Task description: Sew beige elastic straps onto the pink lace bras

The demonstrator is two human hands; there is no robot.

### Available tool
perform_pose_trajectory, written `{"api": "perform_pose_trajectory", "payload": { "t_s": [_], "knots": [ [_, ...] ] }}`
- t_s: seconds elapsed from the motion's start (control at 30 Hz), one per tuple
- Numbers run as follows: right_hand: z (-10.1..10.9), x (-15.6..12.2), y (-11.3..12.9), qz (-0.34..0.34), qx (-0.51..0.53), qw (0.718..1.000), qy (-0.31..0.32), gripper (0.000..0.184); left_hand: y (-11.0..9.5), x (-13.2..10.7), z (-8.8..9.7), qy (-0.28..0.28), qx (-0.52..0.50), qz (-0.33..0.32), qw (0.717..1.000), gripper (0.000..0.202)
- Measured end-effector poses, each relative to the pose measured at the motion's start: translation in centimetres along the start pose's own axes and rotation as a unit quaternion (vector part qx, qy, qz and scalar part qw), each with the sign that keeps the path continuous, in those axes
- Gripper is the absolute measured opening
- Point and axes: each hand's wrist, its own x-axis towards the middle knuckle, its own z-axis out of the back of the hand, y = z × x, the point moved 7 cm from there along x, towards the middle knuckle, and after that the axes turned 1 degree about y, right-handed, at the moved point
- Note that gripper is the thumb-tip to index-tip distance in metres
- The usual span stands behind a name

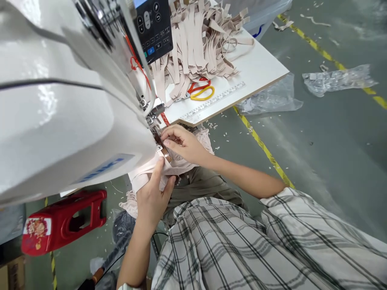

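Note:
A large white sewing machine (90,117) fills the left side, its needle and presser foot area (159,141) close to both hands. Pale pink fabric (142,177) hangs at the machine's working end and drapes over the lap. My left hand (152,197) grips this fabric just below the foot, index finger stretched along it and thumb to the side. Right beside the needle area is my right hand (186,143), fingers bent and closed together; what they pinch is hidden. Lacy pink cloth (207,139) shows behind the right hand.
On the white tabletop (260,68) lie a heap of beige fabric strips (196,40), scissors (202,90) with red and yellow handles, and a printed ruler (214,100). A control panel (154,30) stands behind. A red stool (65,221) and plastic bags (338,78) are on the floor.

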Motion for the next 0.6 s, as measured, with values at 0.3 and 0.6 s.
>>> {"api": "perform_pose_trajectory", "payload": {
  "t_s": [0.3, 0.6],
  "knots": [
    [-1.1, -1.6, -1.2, -0.090, 0.116, 0.989, -0.016, 0.024, 0.9, -0.8, -0.5, -0.025, 0.010, 0.051, 0.998, 0.098],
    [-1.1, -6.1, -0.8, -0.134, 0.125, 0.983, 0.020, 0.027, -3.4, -2.9, -2.7, -0.042, 0.010, -0.062, 0.997, 0.100]
  ]
}}
